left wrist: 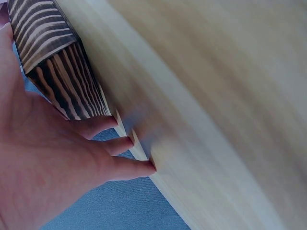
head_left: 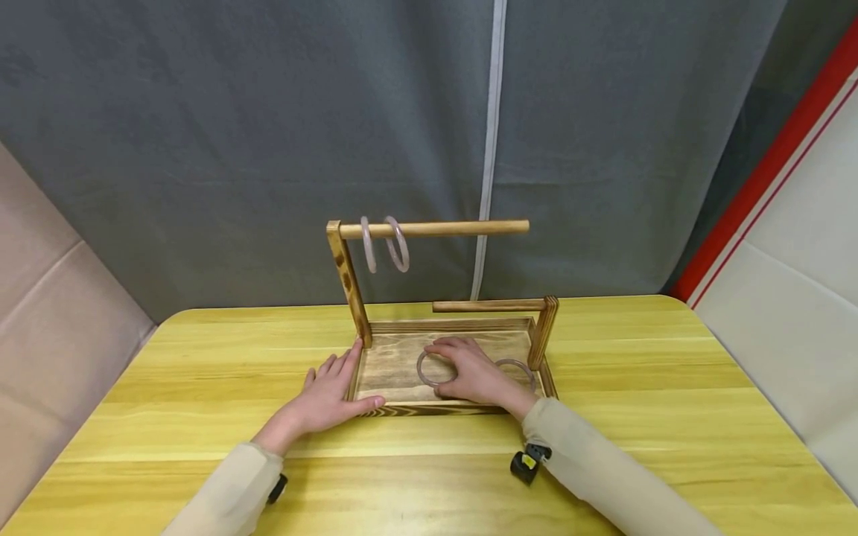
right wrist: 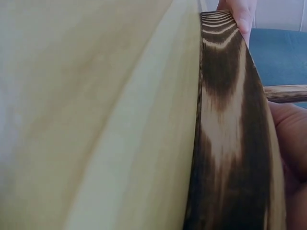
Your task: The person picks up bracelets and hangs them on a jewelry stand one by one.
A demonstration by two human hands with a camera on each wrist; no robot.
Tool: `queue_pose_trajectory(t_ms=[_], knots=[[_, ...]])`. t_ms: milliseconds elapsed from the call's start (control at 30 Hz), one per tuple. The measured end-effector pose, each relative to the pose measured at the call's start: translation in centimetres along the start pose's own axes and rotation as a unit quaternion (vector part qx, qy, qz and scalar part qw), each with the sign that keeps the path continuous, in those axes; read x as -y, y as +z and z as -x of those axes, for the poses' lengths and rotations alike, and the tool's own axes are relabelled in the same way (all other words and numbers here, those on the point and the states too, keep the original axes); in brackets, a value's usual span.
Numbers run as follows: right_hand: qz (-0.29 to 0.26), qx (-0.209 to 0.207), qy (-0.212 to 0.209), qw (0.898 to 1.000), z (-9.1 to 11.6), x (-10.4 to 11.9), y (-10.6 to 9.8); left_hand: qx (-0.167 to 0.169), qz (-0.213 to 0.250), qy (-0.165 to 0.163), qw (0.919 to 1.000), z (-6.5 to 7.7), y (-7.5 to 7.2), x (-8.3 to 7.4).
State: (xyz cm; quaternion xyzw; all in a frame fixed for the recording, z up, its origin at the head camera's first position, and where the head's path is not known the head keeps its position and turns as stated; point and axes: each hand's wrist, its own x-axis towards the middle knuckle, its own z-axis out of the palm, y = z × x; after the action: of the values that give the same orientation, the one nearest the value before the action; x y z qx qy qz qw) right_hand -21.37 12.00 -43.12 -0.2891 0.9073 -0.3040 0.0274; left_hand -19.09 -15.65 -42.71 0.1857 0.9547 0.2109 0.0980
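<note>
My right hand [head_left: 472, 372] reaches into the wooden tray [head_left: 395, 372] and grips a pale translucent bangle [head_left: 420, 370] between thumb and fingers, across its width. A second bangle [head_left: 534, 378] lies in the tray's right part, partly covered by the right hand and wrist. At the tray's left front corner my left hand [head_left: 325, 398] rests with fingers spread, the thumb along the front rim and the other fingers along the left side. In the left wrist view, this hand [left wrist: 62, 153] lies against the tray's dark-striped corner [left wrist: 62, 76].
Two more bangles, one [head_left: 369, 246] beside another [head_left: 403, 249], hang on the stand's upper bar [head_left: 462, 228], held by a left post [head_left: 348, 283]. A lower bar [head_left: 489, 306] extends leftward from a right post [head_left: 544, 331]. A grey curtain [head_left: 268, 149] hangs behind the table [head_left: 637, 387].
</note>
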Motion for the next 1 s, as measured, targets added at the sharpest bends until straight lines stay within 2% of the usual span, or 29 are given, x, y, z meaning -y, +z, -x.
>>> queue_pose_trajectory(t_ms=[267,767,1000], knots=[[0.024,0.017,-0.015,0.999,-0.28,0.31,0.08,0.001,0.0,0.001,1.0,0.07,-0.04,-0.06],[0.034,0.025,-0.014,0.999,-0.34,0.42,0.19,0.001,0.003,-0.003,1.0,0.01,-0.09,-0.07],[-0.003,0.009,-0.009,1.0,-0.12,0.33,0.25,0.003,0.003,-0.003,1.0,0.14,-0.06,-0.1]])
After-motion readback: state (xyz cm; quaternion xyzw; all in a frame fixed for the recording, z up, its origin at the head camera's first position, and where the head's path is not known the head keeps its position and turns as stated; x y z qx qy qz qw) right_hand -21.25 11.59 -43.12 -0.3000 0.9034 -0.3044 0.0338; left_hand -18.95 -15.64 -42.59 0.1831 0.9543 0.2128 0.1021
